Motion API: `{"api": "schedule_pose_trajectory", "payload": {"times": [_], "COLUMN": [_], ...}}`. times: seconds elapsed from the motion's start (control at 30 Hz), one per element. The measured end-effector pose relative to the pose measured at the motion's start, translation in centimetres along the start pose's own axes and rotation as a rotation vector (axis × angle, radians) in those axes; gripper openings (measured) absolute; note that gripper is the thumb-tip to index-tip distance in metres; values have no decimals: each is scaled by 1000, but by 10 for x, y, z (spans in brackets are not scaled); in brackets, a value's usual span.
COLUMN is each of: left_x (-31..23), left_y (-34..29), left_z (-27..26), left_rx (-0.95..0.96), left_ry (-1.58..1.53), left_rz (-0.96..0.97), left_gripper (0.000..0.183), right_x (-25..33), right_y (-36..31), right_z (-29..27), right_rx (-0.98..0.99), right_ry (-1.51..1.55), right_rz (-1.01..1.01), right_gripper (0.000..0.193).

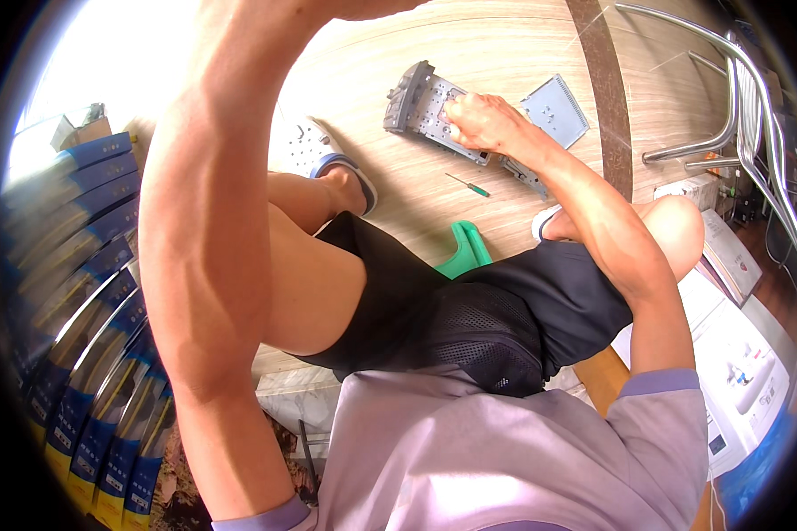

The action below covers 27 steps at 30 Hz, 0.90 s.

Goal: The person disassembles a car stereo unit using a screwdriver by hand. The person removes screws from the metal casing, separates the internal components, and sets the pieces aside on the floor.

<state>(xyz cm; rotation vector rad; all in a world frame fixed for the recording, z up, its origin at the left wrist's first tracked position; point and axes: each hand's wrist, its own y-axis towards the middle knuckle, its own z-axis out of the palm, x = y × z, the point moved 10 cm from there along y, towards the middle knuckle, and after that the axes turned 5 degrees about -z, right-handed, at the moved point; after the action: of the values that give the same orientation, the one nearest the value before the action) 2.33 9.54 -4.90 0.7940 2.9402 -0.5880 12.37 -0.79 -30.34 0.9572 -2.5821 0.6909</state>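
Observation:
My right hand (pixel 485 122) is over an open grey metal housing (pixel 432 108) with a perforated bottom and a darker grey front panel (pixel 407 96). Its fingers are curled and pressed together at the housing; whatever they hold is hidden. A flat light-grey metal cover (pixel 555 113) lies just right of that hand. Below the housing, a narrow grey metal piece (pixel 524 175) is partly covered by my right forearm. A small screwdriver (pixel 475 188) with a green handle rests on the floor nearer to me. My left hand (pixel 367 7) is raised at the top edge, its fingers out of view.
Between my legs is a green plastic piece (pixel 466 251), perhaps a stool edge. Blue and yellow boxes (pixel 88 434) are stacked at the left. A metal-tube chair (pixel 726 133) stands at the far right, above a white carton (pixel 735 372). My clog (pixel 314 152) is left of the housing.

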Motion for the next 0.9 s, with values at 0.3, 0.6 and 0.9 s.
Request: {"api": "schedule_pose_trajectory", "payload": {"times": [0.3, 0.6, 0.9], "left_x": [-1, -2, 0], "left_y": [-3, -6, -2], "left_z": [-5, -5, 0], "left_rx": [-18, 28, 14], "left_ry": [-36, -41, 1], "left_rz": [-12, -41, -10], "left_gripper": [31, 31, 31], "right_x": [-4, 2, 10], "right_y": [1, -2, -4], "right_z": [6, 3, -2], "right_rx": [30, -7, -55], "right_ry": [16, -43, -88], "right_rz": [-23, -59, -110], "right_gripper": [17, 17, 17]}}
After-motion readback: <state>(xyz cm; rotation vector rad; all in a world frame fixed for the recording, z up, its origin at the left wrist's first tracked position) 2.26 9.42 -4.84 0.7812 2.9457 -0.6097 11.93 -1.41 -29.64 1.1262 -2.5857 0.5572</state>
